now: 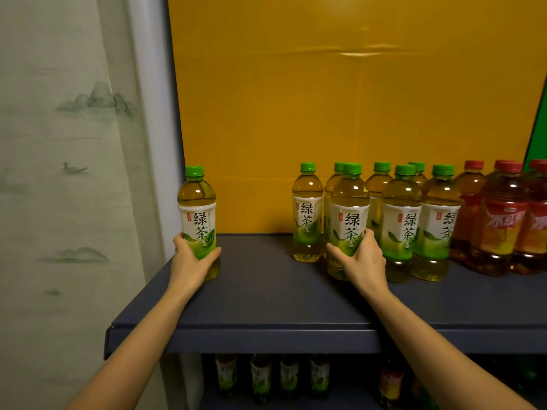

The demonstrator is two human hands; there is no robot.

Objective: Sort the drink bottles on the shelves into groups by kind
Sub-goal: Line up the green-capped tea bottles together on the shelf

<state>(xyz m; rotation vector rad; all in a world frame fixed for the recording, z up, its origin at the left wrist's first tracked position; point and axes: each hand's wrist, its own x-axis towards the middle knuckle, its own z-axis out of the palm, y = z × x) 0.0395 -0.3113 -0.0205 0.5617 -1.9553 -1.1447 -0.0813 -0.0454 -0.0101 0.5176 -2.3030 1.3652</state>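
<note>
The left hand (pixel 189 260) grips the lone green tea bottle (pixel 197 220), fingers and thumb curled round the lower part of its label; this bottle is upright at the far left end of the dark shelf (pixel 266 294), close against the corner by the yellow back panel (pixel 325 99), well apart from the others. The right hand (pixel 359 261) grips the front green tea bottle (pixel 349 214) the same way, thumb on its left side and fingers wrapped round the right; that bottle is upright at the front of the green tea group (pixel 402 220), a cluster of green-capped bottles standing just beside one another toward the right half of the shelf. Whether either held bottle is lifted off the surface cannot be told. Right of the cluster, touching or nearly so, stand the red-capped iced tea bottles (pixel 503 220). A pale curtain (pixel 59 173) printed with hills and a boat hangs at left; the lower-shelf bottles (pixel 260 377) stand below in shadow.
</note>
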